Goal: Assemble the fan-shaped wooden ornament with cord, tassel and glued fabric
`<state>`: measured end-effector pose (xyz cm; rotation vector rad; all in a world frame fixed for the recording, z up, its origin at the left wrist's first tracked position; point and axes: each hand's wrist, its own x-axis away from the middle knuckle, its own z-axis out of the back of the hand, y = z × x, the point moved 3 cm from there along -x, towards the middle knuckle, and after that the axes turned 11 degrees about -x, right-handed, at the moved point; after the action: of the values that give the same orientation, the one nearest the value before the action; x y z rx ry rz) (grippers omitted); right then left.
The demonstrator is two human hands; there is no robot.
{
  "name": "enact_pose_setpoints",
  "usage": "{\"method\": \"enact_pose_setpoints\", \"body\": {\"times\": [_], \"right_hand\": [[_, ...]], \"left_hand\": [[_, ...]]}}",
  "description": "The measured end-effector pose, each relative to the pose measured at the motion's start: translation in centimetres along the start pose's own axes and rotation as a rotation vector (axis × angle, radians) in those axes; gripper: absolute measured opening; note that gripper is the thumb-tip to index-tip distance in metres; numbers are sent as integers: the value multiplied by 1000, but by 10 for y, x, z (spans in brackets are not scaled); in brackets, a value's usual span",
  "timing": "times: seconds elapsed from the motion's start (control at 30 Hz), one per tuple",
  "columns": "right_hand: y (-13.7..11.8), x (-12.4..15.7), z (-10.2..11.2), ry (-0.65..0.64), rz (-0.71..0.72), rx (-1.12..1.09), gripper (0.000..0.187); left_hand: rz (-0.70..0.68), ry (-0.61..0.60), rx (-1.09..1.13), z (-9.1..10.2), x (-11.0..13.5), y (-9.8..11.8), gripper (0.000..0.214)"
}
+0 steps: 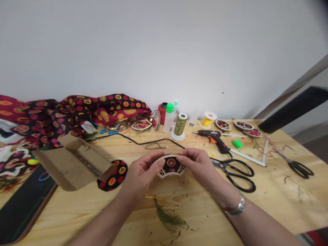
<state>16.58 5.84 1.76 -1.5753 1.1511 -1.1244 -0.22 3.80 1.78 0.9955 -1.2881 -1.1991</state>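
Note:
Between my two hands is a fan-shaped ornament (171, 165) with a pale cut-out wooden rim and dark patterned fabric in its middle. My left hand (143, 172) pinches its left end, thumb on the front face. On the right end, my right hand (198, 165) grips it the same way, thumb near the top edge. The fingers behind the piece are partly hidden. Below it on the table lies a green thread tassel (169, 217) with a yellow tie. Black-handled scissors (238, 172) lie just beyond my right wrist.
An opened cardboard box (77, 164) and a round fabric piece (112, 175) lie left. Behind stand a green thread spool (180, 126), a green-capped bottle (168, 118) and a yellow spool (207, 119). A glue gun (214, 138) and second scissors (299, 167) lie right; patterned cloth (77, 112) is heaped back left.

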Motion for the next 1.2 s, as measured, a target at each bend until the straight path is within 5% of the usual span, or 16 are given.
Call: {"method": "enact_pose_setpoints", "body": {"times": [0.13, 0.6, 0.97, 1.2], "right_hand": [[-3, -2, 2, 31, 2, -3, 26], [-4, 0, 3, 20, -26, -50, 31], [-5, 2, 2, 5, -32, -2, 29], [-5, 1, 2, -28, -43, 26, 29]], "left_hand": [[84, -31, 115, -1, -1, -5, 38], [66, -104, 18, -1, 0, -7, 35], [134, -109, 296, -3, 0, -8, 33], [134, -221, 191, -4, 0, -8, 32]]}}
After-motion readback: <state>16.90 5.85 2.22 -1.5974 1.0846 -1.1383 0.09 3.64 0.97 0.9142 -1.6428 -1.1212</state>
